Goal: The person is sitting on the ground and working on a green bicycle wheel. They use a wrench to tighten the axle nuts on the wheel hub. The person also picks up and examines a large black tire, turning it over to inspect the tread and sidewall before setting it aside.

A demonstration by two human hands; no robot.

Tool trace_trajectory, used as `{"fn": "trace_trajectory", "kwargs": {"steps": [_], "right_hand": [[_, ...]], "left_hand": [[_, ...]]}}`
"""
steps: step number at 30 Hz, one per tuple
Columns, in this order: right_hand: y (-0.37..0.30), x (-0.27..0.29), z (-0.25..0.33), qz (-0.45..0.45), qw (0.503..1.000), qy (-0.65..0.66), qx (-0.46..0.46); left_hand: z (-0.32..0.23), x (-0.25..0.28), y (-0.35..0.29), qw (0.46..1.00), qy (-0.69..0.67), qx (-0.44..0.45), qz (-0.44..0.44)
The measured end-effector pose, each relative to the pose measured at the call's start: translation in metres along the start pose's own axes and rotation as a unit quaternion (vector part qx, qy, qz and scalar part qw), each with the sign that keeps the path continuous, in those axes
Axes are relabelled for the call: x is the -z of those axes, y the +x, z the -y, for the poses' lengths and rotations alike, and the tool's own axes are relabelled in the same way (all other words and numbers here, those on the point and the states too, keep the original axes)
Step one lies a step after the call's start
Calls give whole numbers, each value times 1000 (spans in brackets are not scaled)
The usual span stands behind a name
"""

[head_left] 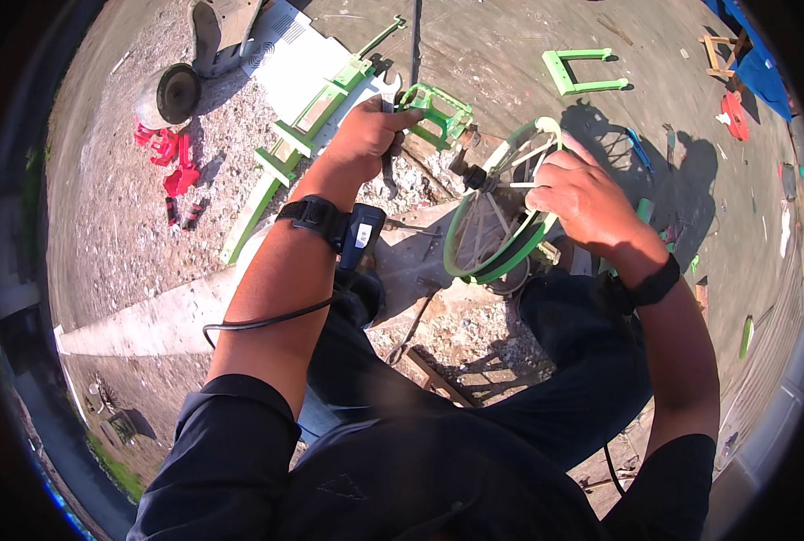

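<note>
My left hand (368, 137) is closed around a metal wrench (387, 87), whose open jaw sticks out above my fist and whose handle shows below it. Its index finger reaches toward a small green frame piece (438, 115) beside the wheel hub. My right hand (587, 191) grips the near right side of a green-rimmed spoked wheel (495, 263); its fingertips are partly hidden behind the rim and spokes. The wheel stands tilted between my knees. A dark axle part (471, 173) juts from its hub toward the small green piece.
A long green metal frame (266, 194) lies left of my left hand, partly over a white panel (295, 54). Red plastic pieces (181, 176) lie farther left near a round dark-faced object (178, 93). A green U-shaped bracket (561, 74) and a blue tool (639, 149) lie right.
</note>
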State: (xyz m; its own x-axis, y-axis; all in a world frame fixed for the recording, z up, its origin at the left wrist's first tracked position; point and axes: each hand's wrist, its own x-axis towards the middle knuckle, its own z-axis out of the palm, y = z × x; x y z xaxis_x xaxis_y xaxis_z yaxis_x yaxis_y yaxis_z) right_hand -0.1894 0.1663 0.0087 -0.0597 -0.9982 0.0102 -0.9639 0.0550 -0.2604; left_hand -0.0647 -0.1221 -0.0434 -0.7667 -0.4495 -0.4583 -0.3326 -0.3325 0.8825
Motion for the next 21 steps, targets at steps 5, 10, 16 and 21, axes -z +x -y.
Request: {"fn": "trace_trajectory", "kwargs": {"steps": [5, 10, 16, 21], "right_hand": [[-10, -19, -19, -13, 999, 4, -30], [-26, -51, -40, -12, 998, -10, -54], [-29, -64, -48, -15, 998, -20, -55], [-24, -70, -42, -26, 999, 10, -28]], "left_hand": [[16, -1, 1, 997, 67, -3, 44], [38, -16, 1, 988, 154, 30, 17], [50, -21, -3, 978, 197, 74, -15], [60, -16, -2, 979, 176, 91, -42]]}}
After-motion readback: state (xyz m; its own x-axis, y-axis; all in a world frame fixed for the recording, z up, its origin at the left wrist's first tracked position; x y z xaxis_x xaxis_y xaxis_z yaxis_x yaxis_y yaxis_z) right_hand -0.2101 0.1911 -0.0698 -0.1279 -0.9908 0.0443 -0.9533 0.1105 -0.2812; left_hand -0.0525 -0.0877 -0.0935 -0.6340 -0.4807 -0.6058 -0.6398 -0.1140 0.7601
